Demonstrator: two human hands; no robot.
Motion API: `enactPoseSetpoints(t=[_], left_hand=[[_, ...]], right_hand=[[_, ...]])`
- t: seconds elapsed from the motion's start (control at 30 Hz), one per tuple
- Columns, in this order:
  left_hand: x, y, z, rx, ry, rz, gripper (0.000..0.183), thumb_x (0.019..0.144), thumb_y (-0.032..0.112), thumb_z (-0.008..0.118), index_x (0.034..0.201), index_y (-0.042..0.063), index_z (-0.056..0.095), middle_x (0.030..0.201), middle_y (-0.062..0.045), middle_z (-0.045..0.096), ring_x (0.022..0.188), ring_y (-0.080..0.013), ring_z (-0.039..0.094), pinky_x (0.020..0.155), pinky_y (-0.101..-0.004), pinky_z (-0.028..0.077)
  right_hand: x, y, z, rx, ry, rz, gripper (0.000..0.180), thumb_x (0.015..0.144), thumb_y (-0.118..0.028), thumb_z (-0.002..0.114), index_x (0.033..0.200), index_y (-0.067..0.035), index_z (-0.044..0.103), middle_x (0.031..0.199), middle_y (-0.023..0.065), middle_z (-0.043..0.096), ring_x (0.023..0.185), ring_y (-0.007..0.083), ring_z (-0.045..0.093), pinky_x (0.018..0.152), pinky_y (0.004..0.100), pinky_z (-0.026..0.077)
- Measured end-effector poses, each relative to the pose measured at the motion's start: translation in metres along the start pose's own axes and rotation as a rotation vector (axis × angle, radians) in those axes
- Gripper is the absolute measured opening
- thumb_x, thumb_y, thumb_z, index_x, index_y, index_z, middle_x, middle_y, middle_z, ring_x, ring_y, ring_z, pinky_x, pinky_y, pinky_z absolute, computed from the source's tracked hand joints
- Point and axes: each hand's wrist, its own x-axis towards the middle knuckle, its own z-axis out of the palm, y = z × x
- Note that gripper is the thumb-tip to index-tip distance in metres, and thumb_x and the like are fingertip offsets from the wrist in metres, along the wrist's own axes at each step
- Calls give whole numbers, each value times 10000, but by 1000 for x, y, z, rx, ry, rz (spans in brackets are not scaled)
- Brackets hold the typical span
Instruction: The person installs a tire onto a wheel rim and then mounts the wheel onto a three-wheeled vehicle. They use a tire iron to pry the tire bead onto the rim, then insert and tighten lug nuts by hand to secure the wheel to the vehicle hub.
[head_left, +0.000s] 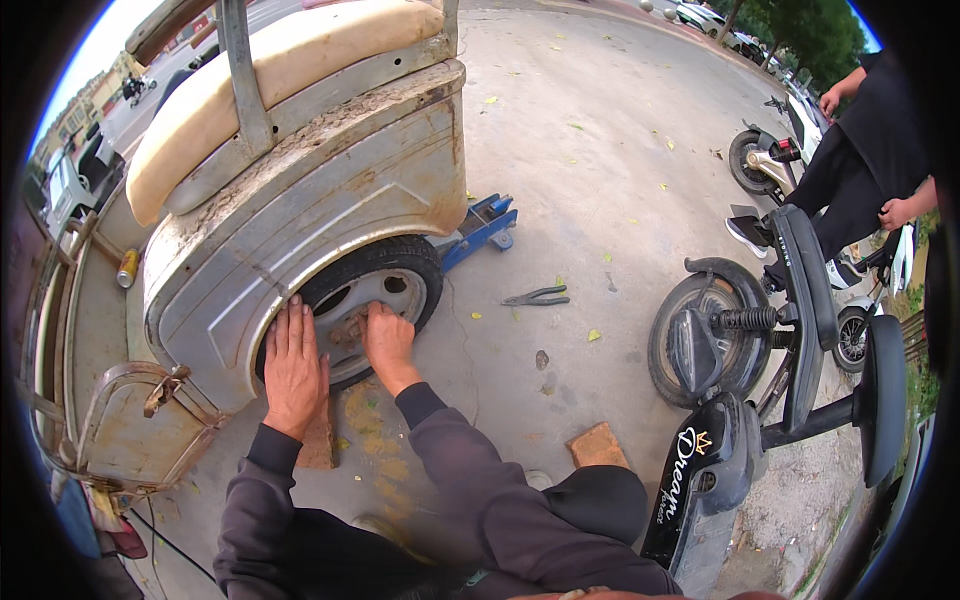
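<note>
A wheel with a black rubber tyre (424, 264) and a silver-grey steel rim (409, 296) sits under the rusty metal fender (330, 199) of a small cargo vehicle. My left hand (292, 364) lies flat over the tyre's near side, fingers extended at the fender's lower lip. At the rusty hub (343, 330), the fingers of my right hand (388, 341) are curled onto a small part that they mostly hide. A blue floor jack (480, 232) reaches beneath the vehicle behind the wheel. Pliers (536, 297) lie on the concrete to the right.
One brick (319, 442) lies below my left wrist, another brick (598, 446) near my knee. A black electric scooter (709, 457) stands at right, with a person (855, 150) beyond it. A metal latch (166, 391) projects from the vehicle's side; a can (127, 268) rests in its bed.
</note>
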Motion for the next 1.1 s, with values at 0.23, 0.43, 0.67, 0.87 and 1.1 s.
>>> enactPoseSetpoints(t=[0.23, 0.43, 0.67, 0.87, 1.1], left_hand=[[-1, -7, 2, 12, 11, 31, 838, 865, 223, 711, 1548, -62, 318, 1662, -203, 249, 1518, -373, 276, 1220, -474, 274], [-3, -6, 6, 87, 78, 64, 815, 876, 234, 724, 1534, -62, 345, 1641, -216, 266, 1516, -376, 274, 1212, -455, 304], [-2, 0, 1, 107, 79, 62, 852, 859, 244, 742, 1538, -63, 331, 1639, -225, 262, 1506, -391, 290, 1190, -466, 336], [-5, -6, 8, 82, 83, 52, 863, 858, 256, 749, 1535, -74, 327, 1636, -231, 263, 1506, -397, 287, 1185, -474, 343], [-26, -9, 25, 91, 99, 5, 891, 866, 260, 747, 1517, -140, 289, 1607, -333, 232, 1492, -488, 249, 1220, -501, 270]], right_hand=[[2, 2, 0, 12, 10, -26, 256, 904, -235, 736, 828, -11, 639, 772, 212, 697, 704, 429, 690, 631, 512, 546], [13, 13, -4, 1127, -286, 801, 297, 880, -238, 797, 878, 45, 707, 718, 137, 719, 638, 244, 723, 586, 410, 555], [-2, 2, 2, -73, 84, -46, 280, 824, -254, 803, 803, -33, 633, 785, 174, 719, 736, 392, 721, 653, 485, 572], [13, 7, -1, 339, -84, 247, 278, 839, -244, 825, 944, -3, 734, 850, 181, 757, 632, 296, 724, 574, 422, 545], [0, 15, -1, 933, -151, 513, 209, 934, -132, 745, 1007, 63, 727, 783, 109, 736, 580, 151, 685, 559, 290, 522]])
